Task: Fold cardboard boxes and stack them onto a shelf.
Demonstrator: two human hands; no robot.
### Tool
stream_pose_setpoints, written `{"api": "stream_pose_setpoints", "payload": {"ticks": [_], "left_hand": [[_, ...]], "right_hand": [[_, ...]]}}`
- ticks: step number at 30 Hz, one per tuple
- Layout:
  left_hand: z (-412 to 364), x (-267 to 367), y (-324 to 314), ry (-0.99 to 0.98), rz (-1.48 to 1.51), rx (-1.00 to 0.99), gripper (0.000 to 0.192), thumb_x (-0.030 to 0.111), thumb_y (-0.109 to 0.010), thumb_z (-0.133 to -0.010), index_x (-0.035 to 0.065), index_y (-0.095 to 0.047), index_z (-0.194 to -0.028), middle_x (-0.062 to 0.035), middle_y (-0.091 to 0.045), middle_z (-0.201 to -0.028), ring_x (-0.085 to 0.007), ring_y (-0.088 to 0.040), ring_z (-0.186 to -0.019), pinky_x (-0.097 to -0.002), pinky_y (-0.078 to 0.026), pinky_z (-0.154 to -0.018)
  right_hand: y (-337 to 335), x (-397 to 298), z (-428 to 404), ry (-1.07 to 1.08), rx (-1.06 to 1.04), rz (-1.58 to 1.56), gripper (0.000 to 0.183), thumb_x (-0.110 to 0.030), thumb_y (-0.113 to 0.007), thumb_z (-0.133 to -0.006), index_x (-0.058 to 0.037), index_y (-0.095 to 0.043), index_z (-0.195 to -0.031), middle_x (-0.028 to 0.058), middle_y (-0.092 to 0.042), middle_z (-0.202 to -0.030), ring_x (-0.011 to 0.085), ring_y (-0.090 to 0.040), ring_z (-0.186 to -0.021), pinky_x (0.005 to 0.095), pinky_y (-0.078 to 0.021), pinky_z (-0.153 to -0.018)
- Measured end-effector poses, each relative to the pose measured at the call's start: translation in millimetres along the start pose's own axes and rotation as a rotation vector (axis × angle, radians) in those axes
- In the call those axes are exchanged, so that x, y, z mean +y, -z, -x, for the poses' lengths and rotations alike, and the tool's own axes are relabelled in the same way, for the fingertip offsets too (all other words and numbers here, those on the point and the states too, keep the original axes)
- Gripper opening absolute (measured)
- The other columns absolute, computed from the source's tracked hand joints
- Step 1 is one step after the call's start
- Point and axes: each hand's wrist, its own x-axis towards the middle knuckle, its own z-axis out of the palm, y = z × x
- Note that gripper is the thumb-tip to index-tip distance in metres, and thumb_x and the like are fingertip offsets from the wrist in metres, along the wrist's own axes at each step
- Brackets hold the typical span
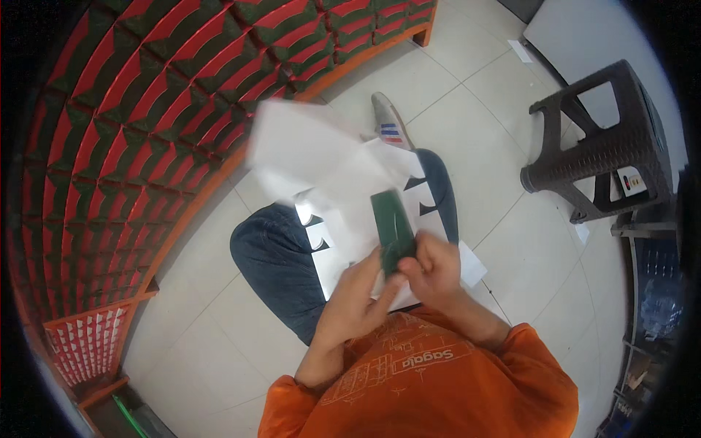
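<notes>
A small flat green piece, with a glossy streak across it, is between my two hands above my lap. The thumb and curled fingers of my right hand pinch its lower right edge. My left hand lies along its lower left side with the fingers extended; whether it also grips the piece is unclear. White sheets with curved cut-outs rest over my thighs, beneath the hands. Beyond the green piece is a large white sheet, blurred, whose support cannot be made out.
An orange-framed rack with rows of red and dark green pieces stands on the left. A brown plastic stool is at right. White paper scraps lie on the tiled floor. Shelving runs along the right edge.
</notes>
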Motion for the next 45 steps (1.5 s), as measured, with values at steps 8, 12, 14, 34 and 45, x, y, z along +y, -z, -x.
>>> {"api": "stream_pose_setpoints", "payload": {"ticks": [8,12,14,34,45], "left_hand": [[49.2,-37.0,37.1,0.191,0.088,0.098,0.023,0.02,-0.061,-0.094,0.0007,-0.064,-0.082,-0.0107,-0.053,-0.061,-0.0137,-0.048,-0.055,-0.0319,-0.043,-0.055],[60.8,-63.8,34.6,0.237,0.132,0.118,0.015,0.013,-0.063,-0.084,-0.0002,-0.064,-0.078,-0.0087,-0.058,-0.064,-0.013,-0.051,-0.058,-0.0308,-0.043,-0.057],[60.7,-57.8,38.9,0.285,0.129,0.108,0.012,0.012,-0.062,-0.083,-0.0002,-0.065,-0.08,-0.0079,-0.058,-0.064,-0.0126,-0.052,-0.058,-0.0307,-0.044,-0.058],[53.4,-32.0,41.3,-0.066,0.069,-0.028,0.027,0.018,-0.07,-0.089,0.0004,-0.068,-0.109,-0.0102,-0.069,-0.086,-0.0157,-0.061,-0.079,-0.0317,-0.05,-0.072],[61.2,-68.7,46.5,0.358,0.309,-0.162,0.02,0.017,-0.067,-0.093,-0.0027,-0.07,-0.095,-0.0021,-0.064,-0.073,-0.0063,-0.052,-0.069,-0.0248,-0.047,-0.065]], "right_hand": [[12.1,-14.2,-47.0,-0.186,-0.481,-0.061,0.026,-0.016,-0.075,-0.082,-0.0009,-0.065,-0.101,0.0066,-0.065,-0.075,0.0096,-0.058,-0.068,0.0257,-0.0454,-0.058],[-3.7,-40.5,-46.3,-0.463,-0.57,0.135,0.061,-0.028,-0.089,-0.067,-0.001,-0.062,-0.115,0.0144,-0.068,-0.091,0.0202,-0.066,-0.085,0.0345,-0.0512,-0.074],[-9.2,-49.9,-46.8,-0.15,-0.543,0.344,0.046,-0.027,-0.078,-0.081,-0.0104,-0.066,-0.122,0.0131,-0.06,-0.067,0.0226,-0.05,-0.053,0.0343,-0.0466,-0.056],[-6.5,-6.5,-56.5,0.295,-0.151,-0.119,0.044,-0.037,-0.082,-0.072,-0.0016,-0.062,-0.087,0.0128,-0.055,-0.095,0.0296,-0.054,-0.093,0.0443,-0.0426,-0.09],[-1.7,-72.1,-60.7,0.289,-0.884,0.36,0.042,-0.014,-0.075,-0.077,-0.0109,-0.066,-0.119,0.0082,-0.054,-0.077,0.0275,-0.052,-0.08,0.036,-0.0387,-0.079]]}}
